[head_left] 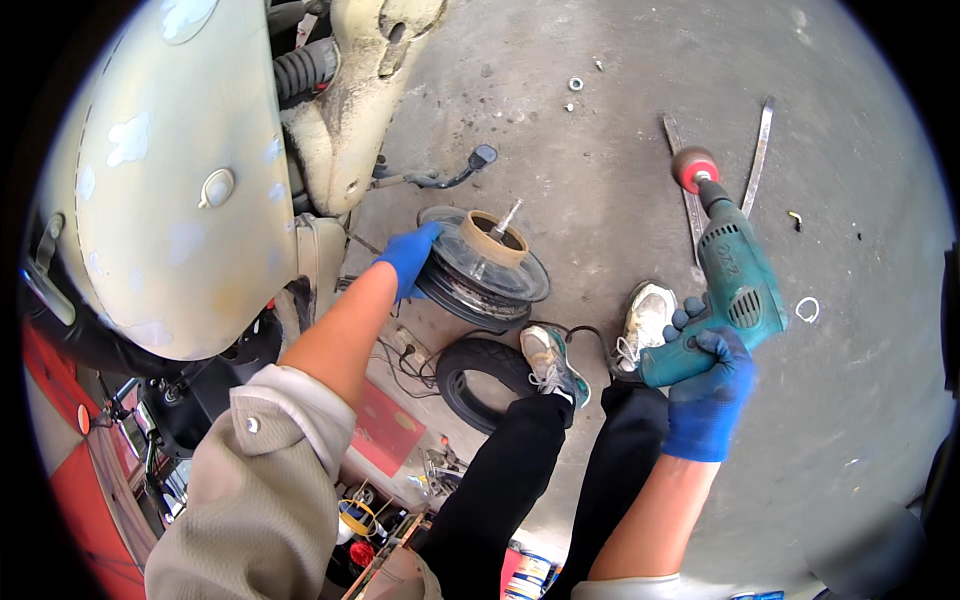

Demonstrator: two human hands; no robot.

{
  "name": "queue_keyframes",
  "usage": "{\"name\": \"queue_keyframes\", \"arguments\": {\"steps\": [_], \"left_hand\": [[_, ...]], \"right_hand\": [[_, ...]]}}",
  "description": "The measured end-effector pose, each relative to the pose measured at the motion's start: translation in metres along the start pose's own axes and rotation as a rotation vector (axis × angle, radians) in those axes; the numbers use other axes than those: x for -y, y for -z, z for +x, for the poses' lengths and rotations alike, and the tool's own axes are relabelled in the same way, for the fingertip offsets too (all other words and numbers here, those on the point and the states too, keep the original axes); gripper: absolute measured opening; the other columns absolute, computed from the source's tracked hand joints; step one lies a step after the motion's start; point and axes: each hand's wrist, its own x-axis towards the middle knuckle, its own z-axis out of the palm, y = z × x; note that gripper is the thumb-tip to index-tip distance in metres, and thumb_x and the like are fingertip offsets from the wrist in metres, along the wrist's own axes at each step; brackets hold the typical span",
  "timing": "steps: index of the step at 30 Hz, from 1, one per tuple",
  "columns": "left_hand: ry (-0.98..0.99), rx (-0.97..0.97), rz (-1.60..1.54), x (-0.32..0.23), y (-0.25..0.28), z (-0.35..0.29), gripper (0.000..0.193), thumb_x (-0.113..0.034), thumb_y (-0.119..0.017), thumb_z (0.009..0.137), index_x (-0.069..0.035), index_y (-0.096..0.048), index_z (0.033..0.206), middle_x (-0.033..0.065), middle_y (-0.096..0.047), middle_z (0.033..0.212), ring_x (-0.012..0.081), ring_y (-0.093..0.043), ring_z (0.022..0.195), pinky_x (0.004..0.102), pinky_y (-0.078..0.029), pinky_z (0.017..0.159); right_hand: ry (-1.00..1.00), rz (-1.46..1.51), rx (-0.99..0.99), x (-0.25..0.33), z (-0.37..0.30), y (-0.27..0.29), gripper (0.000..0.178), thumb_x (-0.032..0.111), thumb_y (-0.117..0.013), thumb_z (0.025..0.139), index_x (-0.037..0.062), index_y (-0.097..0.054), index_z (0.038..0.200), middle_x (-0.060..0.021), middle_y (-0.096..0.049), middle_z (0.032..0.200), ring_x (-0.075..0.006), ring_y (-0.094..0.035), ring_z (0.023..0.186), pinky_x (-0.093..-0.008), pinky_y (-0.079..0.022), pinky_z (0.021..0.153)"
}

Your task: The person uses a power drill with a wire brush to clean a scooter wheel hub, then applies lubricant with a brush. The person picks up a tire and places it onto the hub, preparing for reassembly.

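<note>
Gloved hands at a wheel rim and a power drill, over a grey concrete floor [620, 180].

Left hand [408, 258], in a blue glove, has its grip closed over the edge of the dark round metal wheel rim [483, 268] lying on the floor beside the cream scooter body [180, 190]. Right hand [712, 385], also blue-gloved, has its grip wrapped tight round the handle of the teal electric drill [735, 290], held above the floor, its red abrasive disc [694, 168] pointing away. A black tyre [478, 375] lies near the feet.
</note>
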Motion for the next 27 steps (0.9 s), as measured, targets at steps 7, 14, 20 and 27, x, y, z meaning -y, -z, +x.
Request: {"name": "queue_keyframes", "arguments": {"steps": [7,14,20,27], "left_hand": [[0.145,0.021,0.164,-0.073,-0.012,-0.009,0.046,-0.054,-0.059,0.085,-0.013,-0.061,0.107,0.0115,-0.065,0.105,0.0230,-0.067,0.089,0.0452,-0.059,0.073],[0.255,-0.245,0.454,-0.127,-0.019,0.014,0.087,-0.069,-0.052,0.080,0.000,-0.045,0.133,0.0220,-0.060,0.111,0.0314,-0.066,0.087,0.0471,-0.058,0.068],[0.267,-0.130,0.729,-0.158,-0.026,0.049,0.103,-0.083,-0.033,0.079,0.000,-0.041,0.139,0.0279,-0.060,0.108,0.0368,-0.066,0.089,0.0515,-0.055,0.073],[-0.104,-0.030,0.454,-0.126,-0.027,-0.003,0.096,-0.079,-0.034,0.085,0.000,-0.039,0.140,0.0250,-0.064,0.093,0.0344,-0.068,0.071,0.0437,-0.058,0.067]], "right_hand": [[-0.045,-0.023,0.058,-0.003,-0.003,-0.012,0.050,-0.001,-0.048,0.071,-0.0087,-0.051,0.120,-0.0184,-0.063,0.097,-0.0302,-0.064,0.078,-0.0401,-0.056,0.073],[-0.060,-0.047,0.095,0.000,-0.002,-0.023,0.044,-0.005,-0.053,0.075,-0.0029,-0.053,0.119,-0.0138,-0.063,0.093,-0.0216,-0.063,0.076,-0.0326,-0.054,0.067],[-0.049,-0.086,0.029,0.001,-0.003,-0.028,0.047,-0.001,-0.051,0.070,-0.0040,-0.055,0.117,-0.0144,-0.064,0.095,-0.0236,-0.064,0.076,-0.0348,-0.056,0.066],[-0.083,0.057,0.066,-0.006,0.007,-0.022,0.047,-0.008,-0.052,0.076,-0.0005,-0.050,0.123,-0.0148,-0.064,0.096,-0.0218,-0.064,0.078,-0.0323,-0.054,0.068]]}}
